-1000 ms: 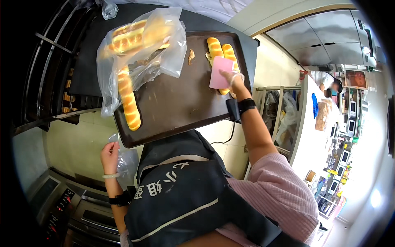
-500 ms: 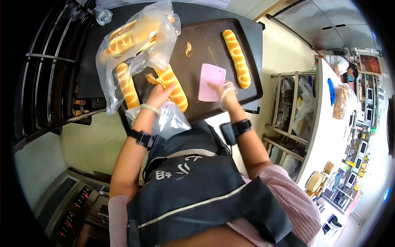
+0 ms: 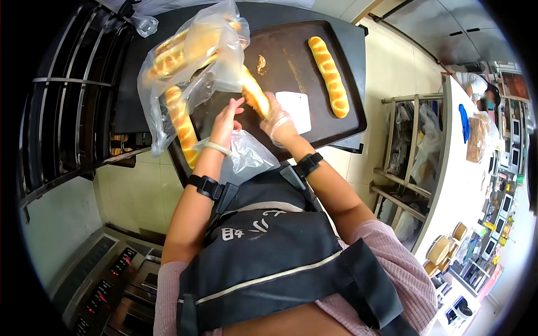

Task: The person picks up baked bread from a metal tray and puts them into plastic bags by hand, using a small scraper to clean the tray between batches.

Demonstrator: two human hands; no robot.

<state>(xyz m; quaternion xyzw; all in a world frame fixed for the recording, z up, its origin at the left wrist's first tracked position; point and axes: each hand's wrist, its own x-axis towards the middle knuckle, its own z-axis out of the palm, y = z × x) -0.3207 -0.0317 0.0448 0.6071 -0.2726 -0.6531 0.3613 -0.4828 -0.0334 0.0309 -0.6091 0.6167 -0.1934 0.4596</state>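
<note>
My right hand (image 3: 277, 120), in a clear plastic glove, grips the near end of a long golden bread loaf (image 3: 253, 89). The loaf's far end reaches up to a clear plastic bag (image 3: 218, 42). Just left of that loaf is my left hand (image 3: 227, 120), its fingers apart and holding nothing. A flat scraper (image 3: 295, 110), looking nearly white in the glare, lies on the dark baking tray (image 3: 283, 42) beside my right hand. Another loaf (image 3: 182, 120) rests at the tray's left, partly under the bag, which covers several more.
A single loaf (image 3: 329, 77) lies along the tray's right side, and a brown crumb (image 3: 261, 64) near its middle. A crumpled clear bag (image 3: 246, 154) hangs at the near edge. Dark metal racks (image 3: 73, 81) stand left; a shelf unit (image 3: 412, 145) stands right.
My right hand has let go of the scraper, now on the tray, and moved left onto the loaf. My left hand has released that loaf, whose near end has swung right.
</note>
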